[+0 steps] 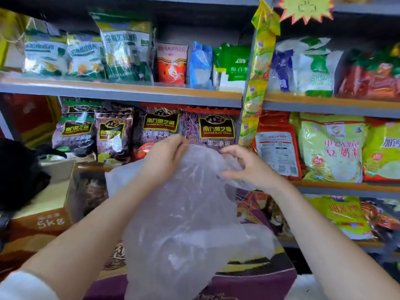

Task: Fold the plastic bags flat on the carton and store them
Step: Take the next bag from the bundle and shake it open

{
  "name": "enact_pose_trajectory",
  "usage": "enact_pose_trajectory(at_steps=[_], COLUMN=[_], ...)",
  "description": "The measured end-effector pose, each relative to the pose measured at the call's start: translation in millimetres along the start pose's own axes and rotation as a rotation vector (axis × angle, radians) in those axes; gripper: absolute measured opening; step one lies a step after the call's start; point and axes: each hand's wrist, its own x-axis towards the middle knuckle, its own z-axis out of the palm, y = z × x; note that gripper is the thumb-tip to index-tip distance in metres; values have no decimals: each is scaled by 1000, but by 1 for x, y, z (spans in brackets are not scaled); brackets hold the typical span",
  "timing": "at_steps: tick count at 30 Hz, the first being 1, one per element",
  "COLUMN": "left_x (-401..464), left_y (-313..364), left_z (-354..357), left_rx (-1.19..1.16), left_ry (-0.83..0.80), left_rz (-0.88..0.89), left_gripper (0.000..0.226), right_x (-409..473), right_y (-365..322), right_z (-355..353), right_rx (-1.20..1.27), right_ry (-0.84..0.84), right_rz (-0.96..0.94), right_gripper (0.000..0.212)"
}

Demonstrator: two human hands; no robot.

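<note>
My left hand [166, 154] is raised in front of the shelves, fingers curled and pinched shut on the top edge of a clear plastic bag [186, 224]. The wrist bends down, and my bare left forearm runs up from the lower left corner, where a white sleeve [19, 286] shows. The bag hangs between my arms, crumpled and cloudy, its lower part draping down over a purple-and-yellow printed carton [259, 276] below me. My right hand [244, 165] is level with the left, just beside it, palm turned inward; its thumb and fingertips close loosely on a gathered fold at the bag's upper right edge. My right forearm comes in from the lower right corner. Behind my hands, the middle shelf holds dark purple packets of black sesame powder [216, 128], and to the right sit pale green bags of soy milk powder [331, 148].
</note>
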Motion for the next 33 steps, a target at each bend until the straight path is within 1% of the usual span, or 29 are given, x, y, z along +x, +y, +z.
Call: enact_pose_trajectory(at_steps=[1,2,4,5,6,7,8,10,11,12,14,15,17,18,20,21,22,23,24,25,26,27,28,29,31,32,33], left_x=[0,0,-3,-5,-7,-8,-8,-2,2,6,10,11,8,6,1,-2,-4,-6,-8,-10,-11,-12,-14,-16,-18,-19,-20], left_y=[-14,-25,-44,-50,-53,-54,-52,-47,-44,-39,-36,-37,-36,-35,-37,-37,-37,-36,-35,-34,-34,-34,-35,-37,-37,-37,-35], left_z=[4,8,18,24,29,34,38,46,49,52,58,61,66,68,71,72,73,74,74,75,76,77,79,80,82,84,86], left_rx=[-10,-17,-23,-35,-55,-87,-121,-201,-236,-260,-324,-356,-394,-404,-417,-412,-404,-389,-366,-342,-339,-358,-382,-390,-360,-336,-318], left_ry=[-11,-25,-84,-138,-199,-251,-299,-381,-414,-438,-446,-451,-469,-479,-510,-535,-569,-605,-638,-673,-700,-717,-719,-715,-693,-685,-679], left_rz=[-32,-59,-81,-83,-83,-87,-91,-75,-60,-53,-54,-66,-70,-76,-100,-108,-124,-138,-155,-169,-179,-189,-187,-179,-141,-114,-94], left_gripper=[28,28,30,36,44,47,46,41,39,36,25,25,38,43,48,48,44,36,35,37,37,34,29,23,15,17,24], right_x=[1,0,1,2,3,5,8,15,18,22,27,28,28,26,21,20,18,15,13,10,8,5,2,0,-2,-3,-2], right_y=[14,26,44,48,49,49,47,41,38,35,30,30,32,31,36,41,46,54,60,67,73,79,79,81,83,82,83], right_z=[-3,-5,-6,-6,-5,-3,-1,2,2,3,1,0,-4,-4,-2,0,3,4,4,4,3,2,1,0,-1,-2,-2], right_rx=[-62,-92,-62,1,122,295,497,841,959,1066,1251,1343,1523,1581,1541,1443,1301,1102,854,577,335,175,101,63,48,97,202], right_ry=[-22,-2,135,223,303,356,376,346,338,353,444,486,512,513,505,498,474,457,453,467,479,511,540,572,593,592,583], right_rz=[38,79,177,243,317,391,454,521,525,524,502,457,308,240,170,169,185,229,274,303,305,293,286,277,261,261,277], right_gripper=[41,34,25,23,21,19,19,28,34,36,22,16,26,27,22,32,45,53,55,51,42,28,15,8,12,13,13])
